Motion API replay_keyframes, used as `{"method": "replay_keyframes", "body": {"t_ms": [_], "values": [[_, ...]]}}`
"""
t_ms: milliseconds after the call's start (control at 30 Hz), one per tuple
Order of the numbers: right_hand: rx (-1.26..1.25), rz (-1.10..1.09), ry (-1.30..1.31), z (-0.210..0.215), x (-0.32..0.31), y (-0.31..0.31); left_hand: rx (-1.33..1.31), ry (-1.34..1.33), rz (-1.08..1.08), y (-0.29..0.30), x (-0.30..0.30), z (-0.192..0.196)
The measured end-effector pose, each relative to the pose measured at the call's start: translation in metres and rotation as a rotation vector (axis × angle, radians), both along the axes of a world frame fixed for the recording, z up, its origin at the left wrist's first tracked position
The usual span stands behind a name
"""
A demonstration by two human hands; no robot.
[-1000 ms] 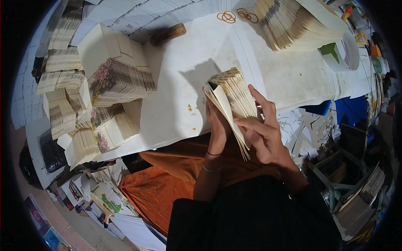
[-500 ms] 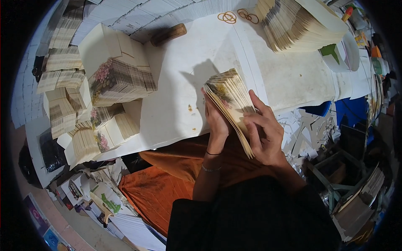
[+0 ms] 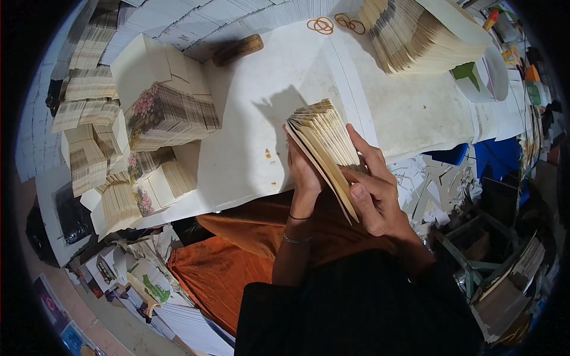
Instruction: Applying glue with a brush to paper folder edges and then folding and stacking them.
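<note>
Between my two hands a small sheaf of folded cream paper sheets [image 3: 323, 139] is held tilted above the table's front edge. Its upper edges are fanned into steps. My left hand [image 3: 304, 169] supports the sheaf from its left side, with the fingers partly hidden behind it. On the opposite side, my right hand [image 3: 378, 193] grips the sheaf, fingers along the right edge and thumb near the lower part. To the left stands a tall stack of similar folded sheets [image 3: 172, 118] with pink flowers printed on them.
White paper covers the table [image 3: 237, 130]. A wooden-handled tool [image 3: 238, 50] and rubber bands [image 3: 320, 25] lie toward the back. Another thick stack of folded sheets [image 3: 409, 38] stands back right, beside a white round container [image 3: 496, 77]. Paper scraps [image 3: 421, 190] fill the space at right.
The flower print on the sheaf's face has gone from sight, and plain fanned folds show instead. My right thumb and fingers have shifted slightly; my left hand has barely moved.
</note>
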State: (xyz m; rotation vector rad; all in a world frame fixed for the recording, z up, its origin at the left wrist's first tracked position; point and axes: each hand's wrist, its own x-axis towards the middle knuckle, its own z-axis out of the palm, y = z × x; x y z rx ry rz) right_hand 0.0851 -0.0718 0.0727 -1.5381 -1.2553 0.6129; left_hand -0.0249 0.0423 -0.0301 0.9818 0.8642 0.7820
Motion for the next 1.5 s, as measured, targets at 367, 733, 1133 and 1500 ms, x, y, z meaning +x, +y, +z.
{"method": "replay_keyframes", "body": {"t_ms": [367,733,1133,1500], "values": [[-0.027,0.033,0.037,-0.001,0.002,-0.001,-0.018,0.061,0.065,-0.002,0.000,-0.015],[-0.025,-0.003,0.033,0.002,0.001,0.001,0.071,0.082,0.049,-0.006,-0.006,-0.027],[0.026,-0.043,-0.427,-0.021,-0.015,0.008,0.558,0.383,0.014,-0.014,-0.020,-0.079],[0.026,-0.079,-0.208,-0.014,-0.002,-0.001,-0.201,-0.064,0.082,-0.004,0.009,-0.004]]}}
